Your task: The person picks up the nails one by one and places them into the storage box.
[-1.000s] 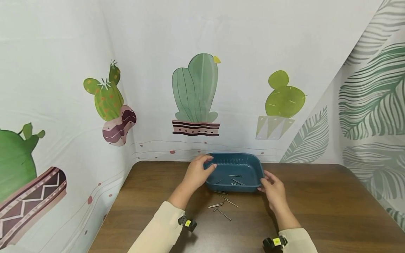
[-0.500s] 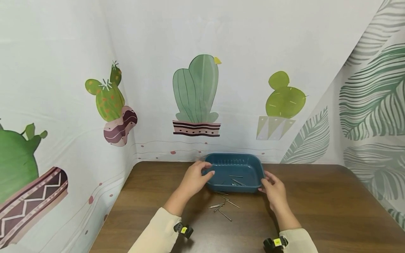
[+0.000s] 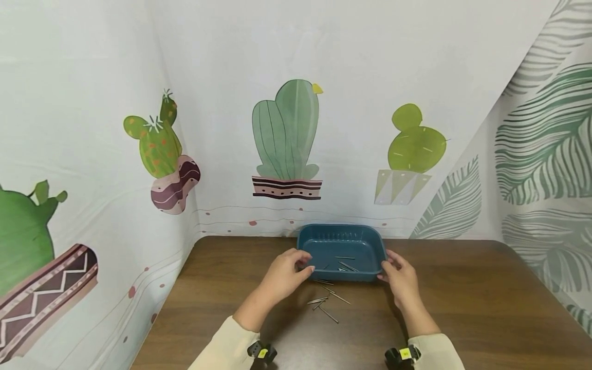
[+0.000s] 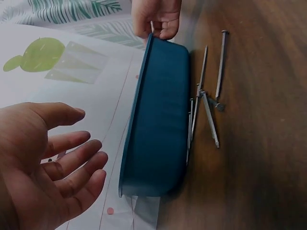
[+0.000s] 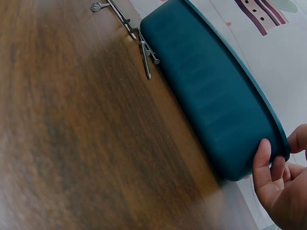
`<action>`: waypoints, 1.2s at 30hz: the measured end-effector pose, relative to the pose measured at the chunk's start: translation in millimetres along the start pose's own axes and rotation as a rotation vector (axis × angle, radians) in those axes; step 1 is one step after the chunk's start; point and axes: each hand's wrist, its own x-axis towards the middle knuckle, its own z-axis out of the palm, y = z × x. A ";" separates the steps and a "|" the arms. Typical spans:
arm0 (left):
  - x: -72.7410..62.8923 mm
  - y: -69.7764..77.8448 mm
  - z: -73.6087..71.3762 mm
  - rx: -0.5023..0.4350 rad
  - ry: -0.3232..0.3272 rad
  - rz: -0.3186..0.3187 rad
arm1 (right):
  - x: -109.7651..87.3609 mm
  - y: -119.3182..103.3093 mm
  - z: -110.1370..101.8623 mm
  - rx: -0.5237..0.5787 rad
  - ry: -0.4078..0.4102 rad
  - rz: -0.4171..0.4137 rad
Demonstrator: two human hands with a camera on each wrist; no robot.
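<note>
A dark teal plastic tray stands at the far side of the table with several nails lying inside. My right hand pinches its right end; in the right wrist view the thumb lies against the outer wall. Just off the tray's left front corner is my left hand, its fingers loosely bent. In the left wrist view that hand appears apart from the tray, and nothing plainly shows in its grasp. More nails are scattered on the wood before the tray, some close against its base.
The brown wooden table has its back edge against a white cloth printed with cacti and leaves. The tray sits right by that cloth. A black wrist camera is strapped at each sleeve.
My left hand has drawn back from over the tray's left rim, toward me and down to its front left corner. The right hand keeps its grip; the tray barely shifts.
</note>
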 end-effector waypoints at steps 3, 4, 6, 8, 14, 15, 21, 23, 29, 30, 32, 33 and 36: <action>-4.6 -0.5 2.2 0.008 -0.015 0.015 | 0.3 -0.1 0.1 0.002 0.003 -0.003; -6.1 -0.8 3.0 0.015 -0.020 0.020 | 0.3 -0.2 0.3 0.005 0.004 -0.004; -9.3 -1.3 4.6 0.029 -0.030 0.023 | 0.6 -0.3 0.6 0.011 0.004 -0.006; -12.5 -2.0 6.4 0.043 -0.036 0.029 | 0.8 -0.2 0.7 0.012 0.000 -0.007; -20.0 -3.8 13.4 0.073 -0.066 0.046 | 0.6 0.5 0.5 0.004 -0.009 -0.003; -21.1 -4.1 15.3 0.082 -0.074 0.047 | 0.6 0.5 0.5 0.003 -0.008 -0.002; -29.6 -2.9 24.4 0.173 -0.140 0.051 | -0.1 0.3 0.4 0.002 -0.007 -0.002; -32.4 -1.7 25.9 0.198 -0.162 0.055 | 0.0 0.3 0.4 0.003 -0.006 -0.001; -37.6 -1.7 30.9 0.236 -0.195 0.056 | 0.0 0.6 0.2 0.004 -0.005 -0.001; -38.1 -2.5 31.8 0.238 -0.195 0.058 | -0.1 0.7 0.1 0.003 -0.005 -0.002; -38.7 -4.0 33.6 0.242 -0.195 0.060 | -0.3 0.7 0.0 0.002 -0.007 -0.003; -38.9 -4.9 34.6 0.246 -0.196 0.061 | -0.4 0.6 0.2 0.003 -0.006 -0.003; -39.2 -8.2 38.3 0.268 -0.197 0.062 | -0.5 0.6 0.7 0.007 -0.005 0.000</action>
